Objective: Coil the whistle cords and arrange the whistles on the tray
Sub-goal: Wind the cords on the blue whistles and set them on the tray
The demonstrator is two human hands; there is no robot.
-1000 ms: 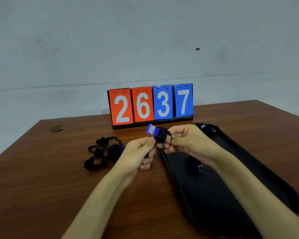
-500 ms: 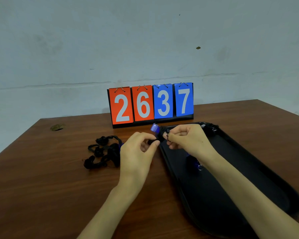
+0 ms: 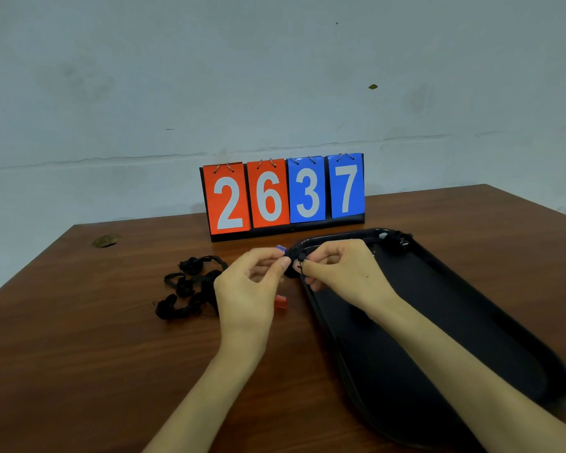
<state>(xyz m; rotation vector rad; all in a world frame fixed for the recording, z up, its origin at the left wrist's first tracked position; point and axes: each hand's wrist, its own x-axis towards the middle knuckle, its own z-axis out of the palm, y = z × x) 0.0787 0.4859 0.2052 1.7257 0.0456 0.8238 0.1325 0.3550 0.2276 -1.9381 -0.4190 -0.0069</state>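
Observation:
Both hands meet above the near-left rim of the black tray (image 3: 471, 322). My left hand (image 3: 249, 289) pinches a blue whistle (image 3: 281, 248), of which only a small corner shows. My right hand (image 3: 343, 273) pinches its coiled black cord (image 3: 296, 256) against the whistle. A tangle of black cords (image 3: 190, 286) with more whistles lies on the table left of my left hand. A red whistle (image 3: 280, 301) peeks out beside my left wrist. Another coiled whistle (image 3: 394, 241) sits at the tray's far corner.
A flip scoreboard (image 3: 283, 194) reading 2637 stands at the back of the brown wooden table (image 3: 79, 371), just behind the tray. A small cable hole (image 3: 105, 240) is at the table's far left. A grey wall rises behind.
My hands have lowered slightly and closed in on the whistle, so less of the blue body shows. The red whistle by my left wrist has come into view.

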